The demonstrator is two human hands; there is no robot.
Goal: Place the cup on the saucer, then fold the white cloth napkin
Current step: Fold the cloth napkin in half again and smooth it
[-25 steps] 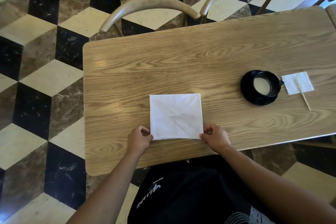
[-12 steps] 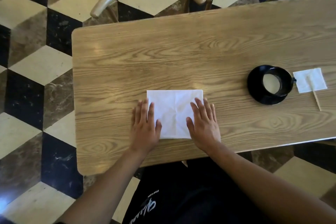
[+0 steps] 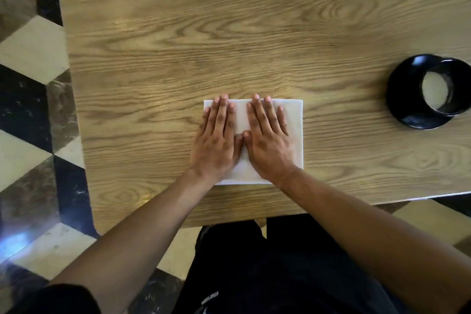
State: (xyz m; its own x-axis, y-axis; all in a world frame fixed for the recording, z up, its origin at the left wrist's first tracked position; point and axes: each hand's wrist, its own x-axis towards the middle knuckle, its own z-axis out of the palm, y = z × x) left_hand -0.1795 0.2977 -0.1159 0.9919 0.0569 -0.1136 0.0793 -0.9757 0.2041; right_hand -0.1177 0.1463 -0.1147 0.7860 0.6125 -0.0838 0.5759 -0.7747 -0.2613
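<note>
Napkin (image 3: 293, 132): white, folded, near the front edge of your wooden surface (image 3: 229, 33). Your left hand (image 3: 216, 140) and right hand (image 3: 270, 143) press it flat, fingers straight, thumbs touching. Cup (image 3: 444, 92): black, on saucer (image 3: 405, 99), far right. White print on your trousers (image 3: 280, 275) is unreadable.

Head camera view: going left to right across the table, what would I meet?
Left hand flat on the napkin → right hand flat beside it, thumbs touching → bare table → black cup on its saucer.
</note>
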